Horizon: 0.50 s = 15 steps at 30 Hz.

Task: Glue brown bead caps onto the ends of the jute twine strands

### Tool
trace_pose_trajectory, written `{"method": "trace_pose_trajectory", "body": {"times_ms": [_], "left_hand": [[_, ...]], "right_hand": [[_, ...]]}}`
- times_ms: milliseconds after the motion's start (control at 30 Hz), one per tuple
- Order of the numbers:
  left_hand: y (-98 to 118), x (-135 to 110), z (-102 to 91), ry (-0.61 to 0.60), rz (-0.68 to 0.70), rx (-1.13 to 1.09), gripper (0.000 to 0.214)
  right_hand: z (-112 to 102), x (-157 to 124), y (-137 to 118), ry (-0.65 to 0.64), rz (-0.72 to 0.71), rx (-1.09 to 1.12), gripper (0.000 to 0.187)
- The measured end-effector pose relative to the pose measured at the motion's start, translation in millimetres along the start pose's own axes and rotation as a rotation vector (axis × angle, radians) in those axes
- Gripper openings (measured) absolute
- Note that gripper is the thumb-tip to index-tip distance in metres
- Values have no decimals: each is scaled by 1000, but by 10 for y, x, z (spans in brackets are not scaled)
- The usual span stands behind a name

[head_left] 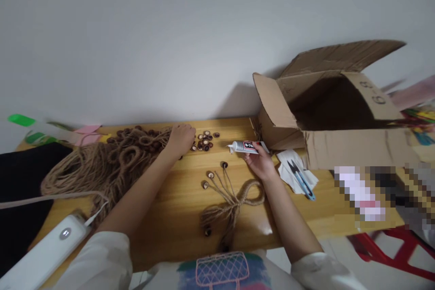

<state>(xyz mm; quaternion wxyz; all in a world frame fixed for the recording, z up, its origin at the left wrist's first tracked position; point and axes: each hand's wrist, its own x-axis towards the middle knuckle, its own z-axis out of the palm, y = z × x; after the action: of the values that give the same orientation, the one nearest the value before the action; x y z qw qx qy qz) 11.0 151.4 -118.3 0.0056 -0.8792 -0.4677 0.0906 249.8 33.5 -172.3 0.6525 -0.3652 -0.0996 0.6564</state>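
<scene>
My right hand [261, 159] is closed round a glue tube [245, 146] marked B-70, its nozzle pointing left over the table. At the far side, my left hand [183, 138] reaches down beside a small group of brown acorn caps [205, 139]; its fingertips are hidden, so what they hold, if anything, does not show. Between my arms lies a twine bundle [236, 204] with a wrapped loop at one end. Several of its strands end in caps, such as the cap [210, 175] with a pale inside.
A heap of twine [84, 167] with loops and caps covers the left. A white power bank [57, 253] with a cable lies front left. At right stand an open cardboard box [326, 145], blue thread snips [302, 181] on white tissue [285, 165], and a red stool [397, 249].
</scene>
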Motion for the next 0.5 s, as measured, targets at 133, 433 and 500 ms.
{"method": "trace_pose_trajectory", "body": {"times_ms": [133,433,500], "left_hand": [[-31,74,-65,-52,23,32,28],[-36,133,-111,-76,53,67,30],[-33,134,-90,-69,59,70,31]], "right_hand": [[8,-8,-7,21,23,-11,6],[73,-41,-18,68,43,-16,8],[79,-43,-16,73,41,-16,7]]}}
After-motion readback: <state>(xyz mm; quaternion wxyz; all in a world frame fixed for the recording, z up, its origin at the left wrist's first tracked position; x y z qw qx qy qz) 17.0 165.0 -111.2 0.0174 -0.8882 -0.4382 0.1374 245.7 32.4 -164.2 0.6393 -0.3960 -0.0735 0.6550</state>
